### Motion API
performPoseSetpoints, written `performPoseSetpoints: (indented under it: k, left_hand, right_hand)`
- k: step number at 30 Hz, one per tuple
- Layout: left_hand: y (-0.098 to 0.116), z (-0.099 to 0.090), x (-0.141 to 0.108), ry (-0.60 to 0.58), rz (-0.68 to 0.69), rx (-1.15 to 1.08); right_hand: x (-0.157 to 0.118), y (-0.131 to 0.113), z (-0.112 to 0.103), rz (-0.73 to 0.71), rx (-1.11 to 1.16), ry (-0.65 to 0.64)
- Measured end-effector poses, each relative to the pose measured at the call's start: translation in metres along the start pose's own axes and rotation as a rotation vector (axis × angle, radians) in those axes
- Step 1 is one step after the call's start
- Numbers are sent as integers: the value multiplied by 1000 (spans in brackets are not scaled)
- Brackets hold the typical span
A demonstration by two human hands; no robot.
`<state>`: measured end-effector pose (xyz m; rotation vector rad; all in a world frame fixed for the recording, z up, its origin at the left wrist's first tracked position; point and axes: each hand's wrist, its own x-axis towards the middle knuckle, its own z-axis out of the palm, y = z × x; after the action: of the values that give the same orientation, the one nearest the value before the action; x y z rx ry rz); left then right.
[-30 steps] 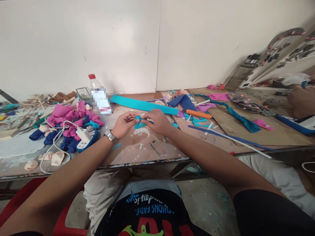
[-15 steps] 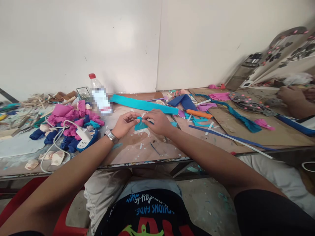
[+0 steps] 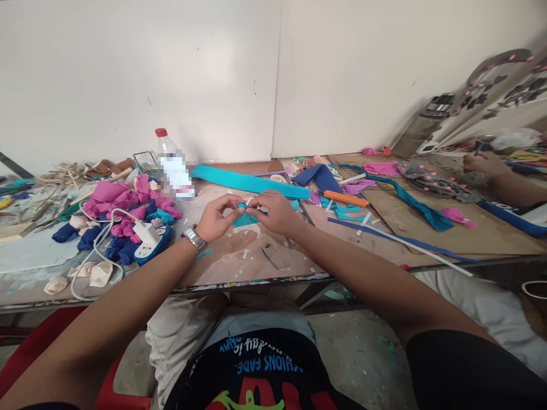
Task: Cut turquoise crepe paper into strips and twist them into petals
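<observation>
fabric point(image 3: 244, 220), a small teal piece, is held just above the table point(image 3: 231, 265), in front of the seated person, its top bunched and its lower part spreading out beneath the fingertips. left hand point(image 3: 219, 216), with a metal watch point(image 3: 194, 237) at the wrist, has thumb and fingers closed on one side of the bunch; right hand point(image 3: 274, 212) pinches the other side, the fingertips of both nearly meeting. behind them lies a long bright turquoise strip point(image 3: 252, 183). to the right are an orange handle point(image 3: 345, 198) and a thin white stick point(image 3: 421, 250); to the left, a heap of pink pieces point(image 3: 109, 197) with dark blue ones, beside a blue-edged power strip point(image 3: 147, 252). at far right, a co-worker's hand point(image 3: 477, 162) shows.
</observation>
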<state>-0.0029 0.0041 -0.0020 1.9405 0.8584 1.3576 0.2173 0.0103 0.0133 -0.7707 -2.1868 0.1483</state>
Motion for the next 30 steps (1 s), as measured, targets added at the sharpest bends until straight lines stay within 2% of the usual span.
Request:
performPoseSetpoints:
  k: [11,20,30]
  left_hand:
    - [2,0,0,-42,-24,-44]
    - [1,1,-3,-129,-3,43]
    - [-1,1,-3,-110,-51,-8]
  right_hand:
    - [0,-1,0,0,5,8]
    - [0,-1,0,1,11,2]
    - [0,-2,0,11,2,-6]
